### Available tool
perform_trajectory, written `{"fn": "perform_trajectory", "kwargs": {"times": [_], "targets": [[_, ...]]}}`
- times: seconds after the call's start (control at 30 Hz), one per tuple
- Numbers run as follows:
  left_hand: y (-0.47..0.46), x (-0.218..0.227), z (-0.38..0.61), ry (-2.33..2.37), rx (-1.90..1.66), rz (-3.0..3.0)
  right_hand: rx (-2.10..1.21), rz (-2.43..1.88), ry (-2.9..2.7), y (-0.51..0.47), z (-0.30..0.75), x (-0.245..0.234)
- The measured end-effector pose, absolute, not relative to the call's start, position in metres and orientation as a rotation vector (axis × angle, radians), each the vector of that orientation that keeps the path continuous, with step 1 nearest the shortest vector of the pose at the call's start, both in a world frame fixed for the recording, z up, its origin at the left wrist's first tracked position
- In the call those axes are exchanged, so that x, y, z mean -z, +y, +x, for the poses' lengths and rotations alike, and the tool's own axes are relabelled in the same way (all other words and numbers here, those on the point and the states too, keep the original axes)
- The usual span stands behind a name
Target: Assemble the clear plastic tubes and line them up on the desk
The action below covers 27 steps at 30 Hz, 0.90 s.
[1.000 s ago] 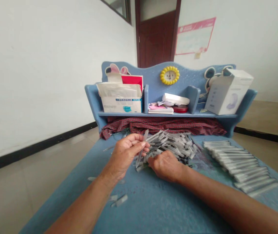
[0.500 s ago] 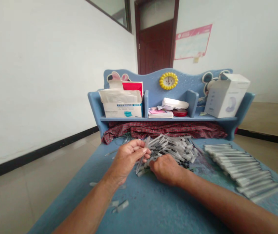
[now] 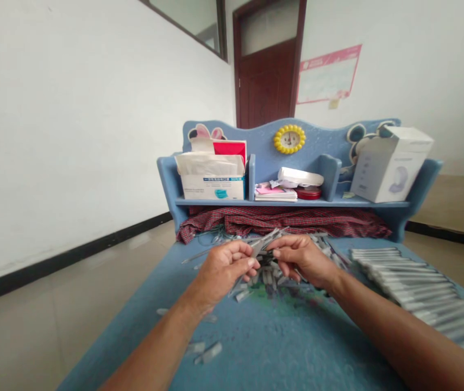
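Observation:
A loose heap of small grey packets [image 3: 275, 271] lies in the middle of the blue desk [image 3: 273, 342]. My left hand [image 3: 226, 269] is closed, pinching packets between thumb and fingers. My right hand [image 3: 301, 258] is raised off the heap and meets the left hand, its fingers pinched on the same bunch of packets [image 3: 265, 245]. Both hands hover just above the heap and hide part of it.
A neat overlapping row of grey packets [image 3: 415, 288] runs along the desk's right side. Stray scraps [image 3: 205, 350] lie near the left edge. Behind, a red plaid cloth [image 3: 284, 220] and a shelf with a mask box [image 3: 213, 176], papers and a white carton [image 3: 393, 165].
My right hand has lifted from the heap and come up to meet my left hand. The camera has shifted, so the desk sits a little lower and to the right in view.

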<state>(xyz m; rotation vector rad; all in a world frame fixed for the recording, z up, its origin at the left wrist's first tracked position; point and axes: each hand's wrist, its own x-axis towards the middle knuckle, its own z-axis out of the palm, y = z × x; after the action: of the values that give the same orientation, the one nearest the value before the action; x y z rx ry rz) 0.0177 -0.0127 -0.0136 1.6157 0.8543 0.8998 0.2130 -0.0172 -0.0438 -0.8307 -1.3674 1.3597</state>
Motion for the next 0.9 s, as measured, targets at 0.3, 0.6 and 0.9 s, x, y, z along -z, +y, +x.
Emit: {"fn": "perform_trajectory", "kwargs": {"times": [0.3, 0.6, 0.9], "targets": [[-0.0132, 0.0167, 0.0188, 0.83, -0.84, 1.702, -1.411, -0.691, -1.285, -0.0174, 0.2184, 0.0448], [-0.0121, 0.0186, 0.0201, 0.851, -0.785, 1.741, -1.413, -0.703, -1.312, -0.0188, 0.2208, 0.0435], [-0.0113, 0.02, 0.021, 0.856, -0.749, 1.743, -1.403, -0.709, -1.338, -0.0198, 0.2226, 0.0429]]}}
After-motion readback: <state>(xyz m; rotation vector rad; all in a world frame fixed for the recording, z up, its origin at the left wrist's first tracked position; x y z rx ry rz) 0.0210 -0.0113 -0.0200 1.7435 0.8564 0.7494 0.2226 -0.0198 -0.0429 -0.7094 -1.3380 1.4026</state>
